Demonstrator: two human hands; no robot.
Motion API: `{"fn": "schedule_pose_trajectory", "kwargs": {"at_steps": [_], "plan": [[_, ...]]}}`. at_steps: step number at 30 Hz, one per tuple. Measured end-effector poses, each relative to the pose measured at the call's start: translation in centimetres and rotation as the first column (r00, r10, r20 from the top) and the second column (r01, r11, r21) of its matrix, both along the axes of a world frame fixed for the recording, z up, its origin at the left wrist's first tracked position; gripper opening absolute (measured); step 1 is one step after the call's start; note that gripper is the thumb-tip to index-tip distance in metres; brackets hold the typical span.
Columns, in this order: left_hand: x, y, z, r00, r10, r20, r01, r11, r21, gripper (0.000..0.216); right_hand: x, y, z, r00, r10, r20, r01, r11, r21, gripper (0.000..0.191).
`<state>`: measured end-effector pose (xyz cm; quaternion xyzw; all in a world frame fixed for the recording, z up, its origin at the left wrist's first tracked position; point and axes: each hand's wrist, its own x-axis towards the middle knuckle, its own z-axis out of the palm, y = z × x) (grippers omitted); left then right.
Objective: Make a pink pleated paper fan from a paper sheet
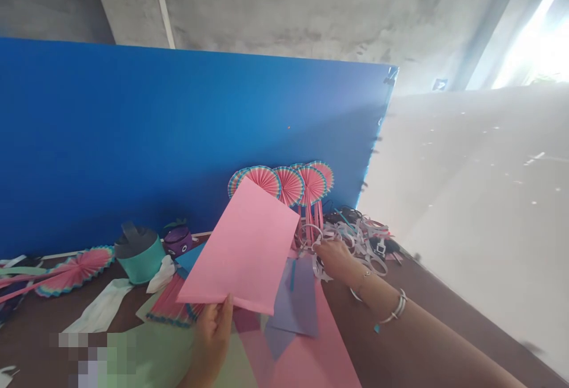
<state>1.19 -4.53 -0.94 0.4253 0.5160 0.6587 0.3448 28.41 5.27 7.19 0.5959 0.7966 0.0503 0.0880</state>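
A pink sheet of paper (242, 246) is held up at its lower edge by my left hand (216, 329), with the thumb on top and the fingers curled beneath. A narrow fold runs along that edge. My right hand (335, 257) is at the near left side of a heap of white paper strips (367, 237). Its fingers are curled in, and what they hold, if anything, is hidden. A white loop (310, 233) shows right by the fingertips. Under the pink sheet lie purple-grey paper (300, 305) and pleated pink paper (166, 311).
Several pink round paper fans (309, 185) lean against the blue partition (133, 139). Another fan (84, 266) lies left. Beside it are a teal container (141, 257), a purple cup (178, 240) and white tissue (100, 308). The brown table (382, 340) meets a white panel at right.
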Motion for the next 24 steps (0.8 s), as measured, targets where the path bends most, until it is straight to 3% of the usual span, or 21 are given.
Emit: {"fn": "schedule_pose_trajectory", "kwargs": {"at_steps": [6, 11, 14, 19, 22, 24], "plan": [[-0.7, 0.3, 0.7, 0.999, -0.015, 0.047, 0.017, 0.999, -0.042, 0.054, 0.0, -1.7, 4.2, 0.996, -0.042, 0.074, 0.042, 0.999, 0.004, 0.029], [-1.7, 0.4, 1.1, 0.991, -0.094, 0.09, 0.105, 0.986, -0.13, 0.057, 1.5, -1.9, 5.4, 0.991, -0.1, 0.084, 0.108, 0.99, -0.091, 0.029], [-1.9, 0.5, 1.4, 0.989, -0.075, 0.127, 0.092, 0.987, -0.133, 0.057, 2.7, -1.6, 5.8, 0.98, -0.186, 0.072, 0.193, 0.976, -0.104, 0.025], [-1.7, 0.8, 1.4, 0.983, -0.052, 0.178, 0.079, 0.986, -0.147, 0.058, 4.2, -1.5, 5.6, 0.969, -0.247, -0.027, 0.248, 0.969, 0.014, 0.035], [-1.6, 0.9, 1.5, 0.976, -0.058, 0.209, 0.087, 0.987, -0.133, 0.057, 4.9, -1.2, 4.4, 0.957, -0.242, -0.157, 0.259, 0.961, 0.095, 0.046], [-1.6, 1.0, 1.5, 0.973, -0.054, 0.226, 0.086, 0.987, -0.134, 0.055, 5.1, -1.1, 3.5, 0.925, -0.2, -0.322, 0.235, 0.969, 0.072, 0.047]]}}
